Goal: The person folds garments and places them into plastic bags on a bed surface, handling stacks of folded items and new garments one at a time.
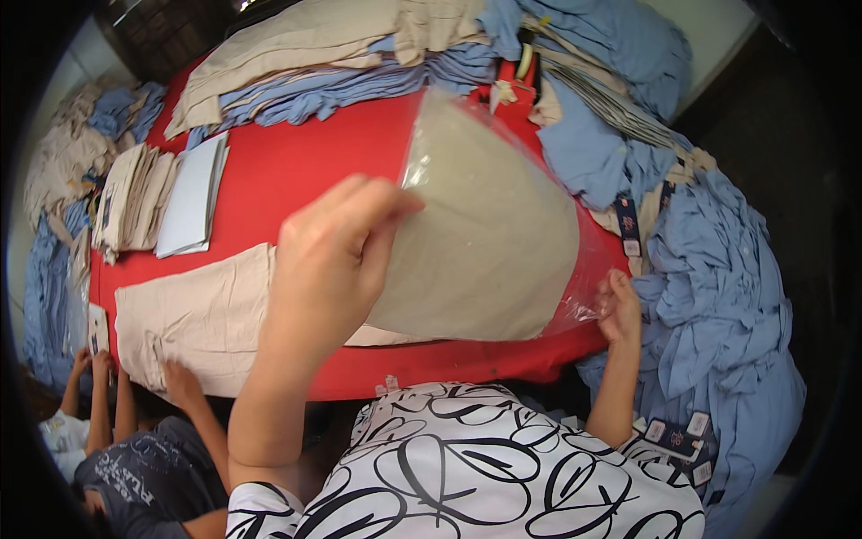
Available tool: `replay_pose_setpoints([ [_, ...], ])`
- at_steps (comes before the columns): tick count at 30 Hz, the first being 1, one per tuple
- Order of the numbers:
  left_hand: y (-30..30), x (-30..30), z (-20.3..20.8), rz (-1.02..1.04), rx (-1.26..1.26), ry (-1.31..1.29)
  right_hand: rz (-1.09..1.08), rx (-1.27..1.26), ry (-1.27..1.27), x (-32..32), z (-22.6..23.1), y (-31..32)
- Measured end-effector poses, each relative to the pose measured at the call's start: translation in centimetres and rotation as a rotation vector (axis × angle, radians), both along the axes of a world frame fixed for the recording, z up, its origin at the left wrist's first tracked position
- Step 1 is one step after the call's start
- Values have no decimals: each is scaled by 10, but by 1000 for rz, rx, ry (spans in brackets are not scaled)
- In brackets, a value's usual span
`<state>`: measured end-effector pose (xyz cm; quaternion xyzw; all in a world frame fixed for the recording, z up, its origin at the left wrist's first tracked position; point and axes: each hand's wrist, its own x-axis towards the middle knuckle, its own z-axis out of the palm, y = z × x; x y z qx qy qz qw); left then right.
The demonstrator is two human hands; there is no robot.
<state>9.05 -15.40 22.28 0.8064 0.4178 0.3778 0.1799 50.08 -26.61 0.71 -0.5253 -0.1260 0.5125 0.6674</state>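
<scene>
A clear plastic bag (585, 269) with a folded beige garment (489, 216) inside is held up over the red table, slightly tilted. My left hand (332, 247) is closed, pinching the bag's left edge between thumb and fingers. At the bag's lower right corner, my right hand (620, 310) is closed on the loose plastic. Below and to the left, a light beige garment (197, 310) lies flat on the tabletop, partly hidden behind my left forearm and the bag.
Blue garments (718, 296) are heaped on the right. Stacks of beige and blue clothes (350, 76) line the far side. Folded beige garments (135, 198) and pale flat sheets (193, 198) lie at left. A co-worker's hand (184, 386) touches the flat garment on the red table (296, 171).
</scene>
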Motion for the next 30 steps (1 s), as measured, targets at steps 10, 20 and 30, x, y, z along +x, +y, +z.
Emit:
replay_pose_setpoints([
  [10, 52, 28, -38, 40, -20, 8, 174, 472, 815, -66, -24, -27],
  [20, 50, -29, -144, 104, -271, -410, 377, 122, 369, -125, -22, -7],
  [30, 93, -98, -173, 181, -376, -460, 128, -18, -148, -108, -19, -71],
])
